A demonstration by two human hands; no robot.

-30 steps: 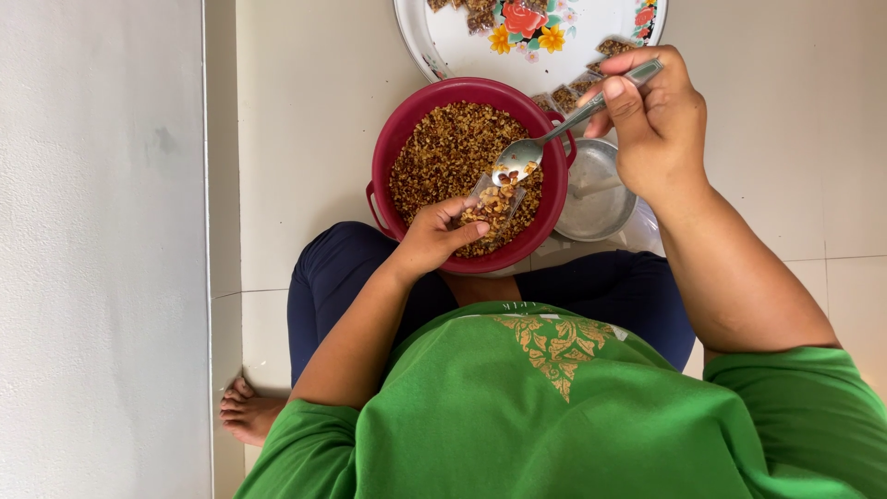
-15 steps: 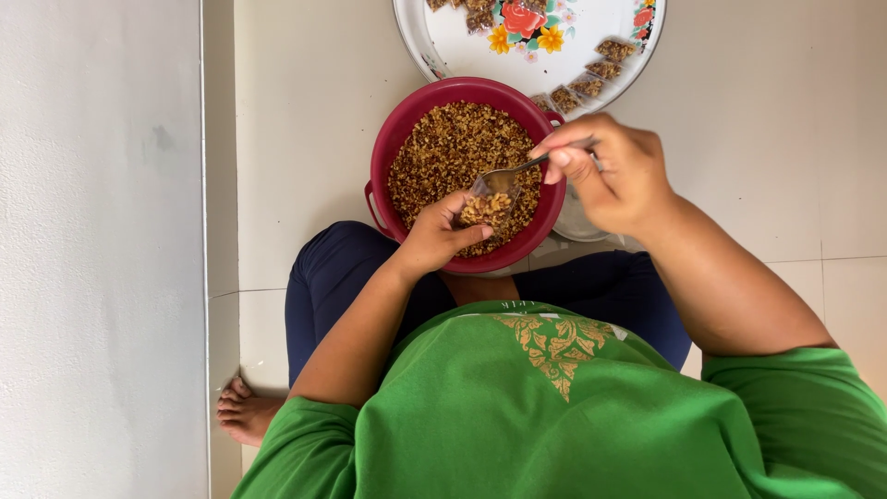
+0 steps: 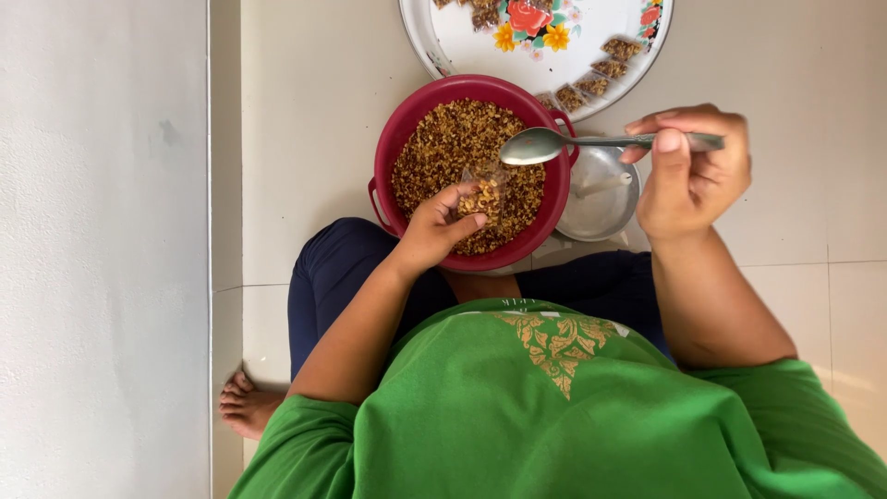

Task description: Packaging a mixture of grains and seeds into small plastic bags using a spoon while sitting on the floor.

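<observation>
From the head view, we see our left hand [image 3: 432, 231] pinching a small clear packet [image 3: 484, 191] partly filled with roasted nuts, held just above the nut mix in the dark red bowl [image 3: 388, 152] that sits between our knees. Our right hand [image 3: 688, 176] grips the handle of a metal spoon [image 3: 545, 144] between thumb and fingers, its scoop level over the bowl's right rim.

We judge the packet light, thin and floppy, likely slick; it is best held by its upper edge with the mouth kept up. The spoon is stiff and light, and is taken by the handle.

Whether the scoop carries any nuts we cannot tell. The flowered tray [image 3: 443, 55] with its filled packets [image 3: 605, 67] is cut off at the top edge. The small metal bowl [image 3: 601, 194] is partly hidden behind the red bowl, its contents unclear.
</observation>
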